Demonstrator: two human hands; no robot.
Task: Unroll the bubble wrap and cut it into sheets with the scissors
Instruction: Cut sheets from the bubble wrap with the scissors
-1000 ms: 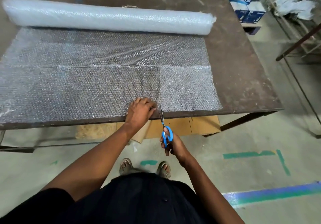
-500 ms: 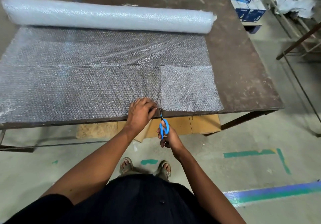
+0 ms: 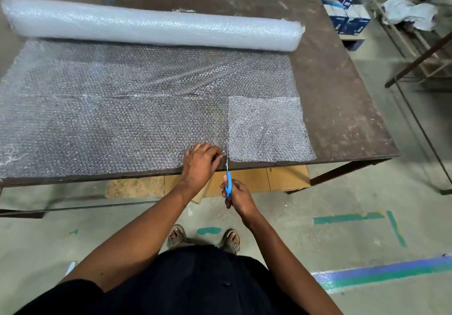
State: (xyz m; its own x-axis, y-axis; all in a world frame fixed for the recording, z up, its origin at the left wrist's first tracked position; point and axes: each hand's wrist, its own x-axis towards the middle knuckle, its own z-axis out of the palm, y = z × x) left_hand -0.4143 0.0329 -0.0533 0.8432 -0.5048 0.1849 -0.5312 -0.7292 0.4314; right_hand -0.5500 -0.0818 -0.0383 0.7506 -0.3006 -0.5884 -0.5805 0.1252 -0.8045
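- Left hand lies palm down on the bubble wrap at the near edge of the bench, fingers spread and pressing the film flat just left of the cut line; it grips nothing, only pins.
- Right hand is closed through the blue loops of the scissors, held just off the bench edge, with the blades reaching over the edge into the film.
- Blades point away from the person, nearly straight across the bench toward the roll. They look nearly closed, though they are too thin to be sure.
- Unrolled film covers most of the bench from the roll to the near edge. A brighter, whiter patch lies right of the blades; it may be a cut sheet or a doubled layer, I cannot tell which.
- Roll lies at the far side, its long axis running left to right, parallel to the near edge, so the cut runs square to it.
- Film looks very light, limp and slick, likely to bunch or slide ahead of the blades, so pressing close beside the cut suits it.
- Diagonal creases show in the middle of the sheet; smoothing them would probably keep the line straight.
- Bubbles could pop under hard pressure, so a flat palm seems better than pinching.
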